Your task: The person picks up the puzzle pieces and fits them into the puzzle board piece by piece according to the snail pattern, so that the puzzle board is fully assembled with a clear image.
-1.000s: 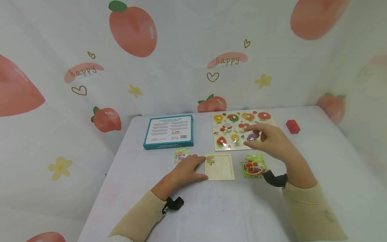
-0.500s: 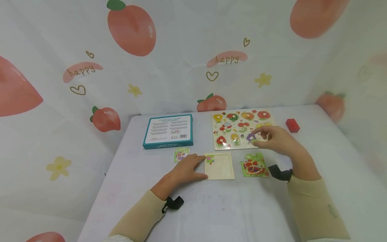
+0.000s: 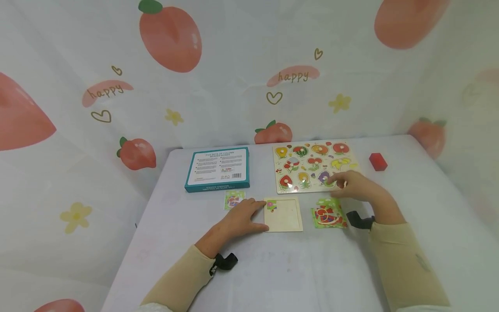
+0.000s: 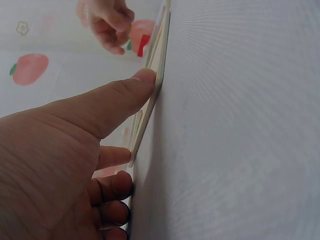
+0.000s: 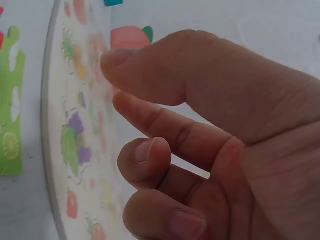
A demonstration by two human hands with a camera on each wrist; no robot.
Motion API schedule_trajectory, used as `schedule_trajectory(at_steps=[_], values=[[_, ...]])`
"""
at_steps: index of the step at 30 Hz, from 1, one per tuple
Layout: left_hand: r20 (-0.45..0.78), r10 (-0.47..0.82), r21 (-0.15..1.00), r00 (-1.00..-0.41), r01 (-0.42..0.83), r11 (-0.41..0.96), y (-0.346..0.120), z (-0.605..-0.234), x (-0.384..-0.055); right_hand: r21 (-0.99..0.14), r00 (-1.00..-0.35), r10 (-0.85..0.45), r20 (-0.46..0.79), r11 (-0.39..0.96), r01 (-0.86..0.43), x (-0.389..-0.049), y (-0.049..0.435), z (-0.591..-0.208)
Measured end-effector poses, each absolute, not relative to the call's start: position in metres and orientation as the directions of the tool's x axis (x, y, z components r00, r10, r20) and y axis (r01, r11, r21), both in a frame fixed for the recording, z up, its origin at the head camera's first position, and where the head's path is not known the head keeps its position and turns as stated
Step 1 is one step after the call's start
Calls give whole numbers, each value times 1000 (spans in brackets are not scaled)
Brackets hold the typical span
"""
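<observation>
Thumb and index finger of my left hand [image 3: 240, 219] touch the left edge of a square wooden puzzle tray [image 3: 286, 219]. One small green-and-pink puzzle piece [image 3: 271, 205] lies in the tray's upper left corner. In the left wrist view, the thumb of the left hand [image 4: 75, 130] lies straight against the tray's edge. My right hand [image 3: 356, 186] hovers by the front right part of a fruit knob puzzle board [image 3: 294, 180]. Its bent fingers hold nothing in the right wrist view, with thumb and index tips apart. Just nearer to me sits a pile of colourful puzzle pieces [image 3: 327, 215].
A small picture card [image 3: 233, 199] lies behind the left hand, in front of a flat teal box [image 3: 218, 169]. At the back right stands a red block [image 3: 378, 161]. A fruit-printed cloth [image 3: 230, 112] hangs behind the white table [image 3: 288, 277].
The right hand has moved right and slightly toward me, its thumb and index finger drawing closer together, uncovering more of the fruit board. The left hand and the tray stay put.
</observation>
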State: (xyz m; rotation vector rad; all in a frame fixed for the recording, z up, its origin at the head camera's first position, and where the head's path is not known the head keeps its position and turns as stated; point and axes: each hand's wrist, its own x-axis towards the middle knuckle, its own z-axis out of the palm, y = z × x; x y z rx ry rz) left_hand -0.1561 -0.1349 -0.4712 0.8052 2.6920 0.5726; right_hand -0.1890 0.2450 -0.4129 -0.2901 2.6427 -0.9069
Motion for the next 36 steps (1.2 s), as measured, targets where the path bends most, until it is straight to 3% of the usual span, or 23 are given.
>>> schedule_trajectory(at_steps=[13, 36], values=[[-152, 568, 439, -809, 459, 772, -136, -470, -159, -593, -885, -271, -380, 805, 8, -193, 238, -430], [-147, 571, 439, -807, 465, 769, -135, -473, -159, -589, -879, -280, -386, 808, 1, -194, 227, -438]])
